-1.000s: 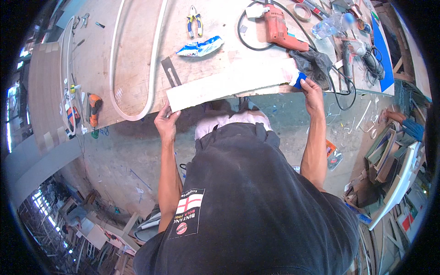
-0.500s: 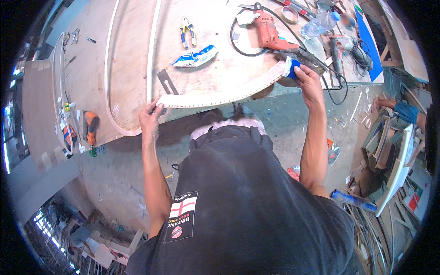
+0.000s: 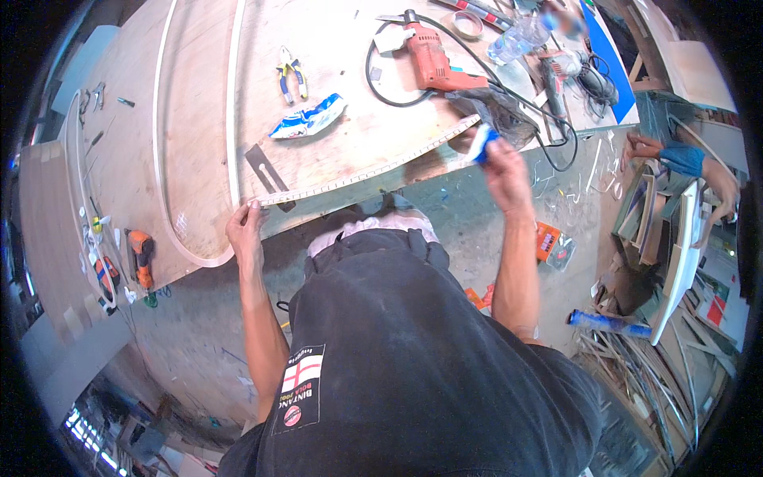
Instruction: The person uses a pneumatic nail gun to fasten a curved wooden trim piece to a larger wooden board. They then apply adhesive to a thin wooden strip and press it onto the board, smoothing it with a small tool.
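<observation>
A long, pale, curved strip (image 3: 362, 180) with evenly spaced cuts along its edge reaches across the near side of the workbench (image 3: 199, 87). Its left end is pinched between the fingertips of my left hand (image 3: 245, 226). Close to the strip's right end, my right hand (image 3: 507, 176), blurred by motion, grips a small blue and white piece (image 3: 482, 146); its exact kind cannot be made out. Beyond the strip lies a crumpled blue and white packet (image 3: 308, 118). A flat slotted metal piece (image 3: 265, 171) rests beside the strip's left end.
Yellow-and-blue pliers (image 3: 291, 75), a red corded drill (image 3: 437, 60), a plastic bottle (image 3: 520, 40) and a grinder (image 3: 555, 71) occupy the bench. Long pale bent strips (image 3: 233, 103) stand left, near an orange drill (image 3: 141, 256). Another person (image 3: 687, 163) is at the right.
My right hand with the blue and white piece has moved slightly off the strip's right end. The strip has turned to show more of its cut edge. The whole view has shifted.
</observation>
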`<act>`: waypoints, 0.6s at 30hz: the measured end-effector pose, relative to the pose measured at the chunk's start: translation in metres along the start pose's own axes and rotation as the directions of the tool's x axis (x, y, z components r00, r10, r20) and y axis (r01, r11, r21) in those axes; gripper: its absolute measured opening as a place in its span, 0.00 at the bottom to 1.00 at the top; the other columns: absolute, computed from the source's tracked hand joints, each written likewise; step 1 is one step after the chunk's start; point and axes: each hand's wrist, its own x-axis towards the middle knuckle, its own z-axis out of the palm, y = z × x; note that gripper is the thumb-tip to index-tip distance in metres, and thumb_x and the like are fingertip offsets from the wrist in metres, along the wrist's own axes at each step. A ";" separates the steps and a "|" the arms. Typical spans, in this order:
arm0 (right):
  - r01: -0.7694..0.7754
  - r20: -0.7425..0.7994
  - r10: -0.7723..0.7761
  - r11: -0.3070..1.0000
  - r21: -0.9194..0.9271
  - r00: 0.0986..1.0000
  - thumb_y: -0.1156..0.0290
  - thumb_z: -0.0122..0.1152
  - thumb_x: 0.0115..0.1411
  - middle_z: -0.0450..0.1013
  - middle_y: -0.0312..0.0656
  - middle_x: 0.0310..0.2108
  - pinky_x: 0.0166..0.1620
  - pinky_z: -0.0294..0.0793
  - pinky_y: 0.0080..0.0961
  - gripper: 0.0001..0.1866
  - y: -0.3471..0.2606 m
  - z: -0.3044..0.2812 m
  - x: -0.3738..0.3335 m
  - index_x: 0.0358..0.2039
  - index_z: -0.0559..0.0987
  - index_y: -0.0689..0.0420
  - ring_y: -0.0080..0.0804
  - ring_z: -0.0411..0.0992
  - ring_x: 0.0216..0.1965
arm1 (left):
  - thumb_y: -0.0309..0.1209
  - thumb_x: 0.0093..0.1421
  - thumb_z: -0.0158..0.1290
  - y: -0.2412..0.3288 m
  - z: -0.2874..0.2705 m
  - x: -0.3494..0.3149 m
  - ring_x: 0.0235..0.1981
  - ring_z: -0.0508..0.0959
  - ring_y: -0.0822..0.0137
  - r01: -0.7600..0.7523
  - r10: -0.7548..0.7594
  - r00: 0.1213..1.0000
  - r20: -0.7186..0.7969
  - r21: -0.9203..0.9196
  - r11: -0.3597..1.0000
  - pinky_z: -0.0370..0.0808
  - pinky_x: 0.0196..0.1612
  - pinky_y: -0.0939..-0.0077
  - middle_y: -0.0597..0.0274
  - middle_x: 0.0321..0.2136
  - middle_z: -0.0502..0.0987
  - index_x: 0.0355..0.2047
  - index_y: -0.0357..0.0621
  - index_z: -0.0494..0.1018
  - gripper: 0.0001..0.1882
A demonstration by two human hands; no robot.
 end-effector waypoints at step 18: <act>0.299 0.028 -0.303 0.918 -0.261 0.953 0.71 0.62 0.68 0.63 0.52 0.70 0.69 0.61 0.34 0.15 0.000 0.004 0.027 0.50 0.80 0.68 0.37 0.65 0.68 | 0.35 0.67 0.61 -0.007 0.002 0.002 0.35 0.80 0.71 -0.010 0.009 0.998 -0.055 -0.013 1.000 0.80 0.41 0.76 0.59 0.34 0.80 0.47 0.26 0.79 0.19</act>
